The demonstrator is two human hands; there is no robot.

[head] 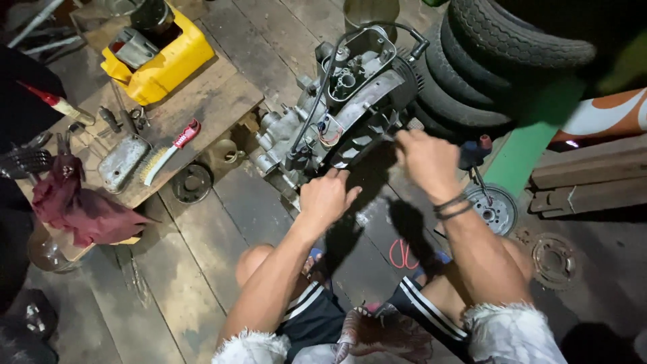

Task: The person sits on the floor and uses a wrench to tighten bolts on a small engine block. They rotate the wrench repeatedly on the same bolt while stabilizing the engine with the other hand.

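Engine on plank floor, against tyres. Cast metal: heavy, rigid, probably greasy; grip casing edges. Left hand curled on lower casing. Right hand pinching small part, possibly tool; unclear.

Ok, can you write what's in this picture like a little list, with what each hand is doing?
place: wooden plank floor
main thing: grey engine lying on the floor
left hand: resting on the engine's near edge, fingers bent
right hand: at the engine's right side; whether it holds anything cannot be told
wrist: dark bands on the right arm
beside engine: stacked tyres
on low board: wire brush, yellow can, red cloth
on floor: round metal discs
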